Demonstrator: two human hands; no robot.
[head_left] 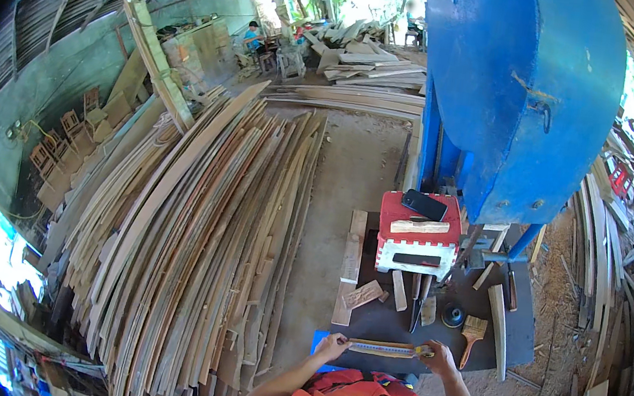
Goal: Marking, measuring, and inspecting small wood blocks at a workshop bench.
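At the near edge of the dark worktable (435, 331), a tape measure (381, 348) is stretched along a short wood strip. My left hand (332, 347) is closed at the left end of the tape and strip. At the other end my right hand (437, 358) closes round the tape measure, whose case is mostly hidden by the fingers. Just beyond my right hand lies a paintbrush (472, 336) with a wooden handle. A dark round container (452, 316) sits beside the brush, and a long pale wood piece (498, 331) rests to its right.
A red and white step stool (418, 238) on the table carries a phone (424, 205) and a wood block (419, 227). The big blue machine (518, 104) rises behind it. Long boards (193, 238) cover the floor at left. A person (253, 37) is far back.
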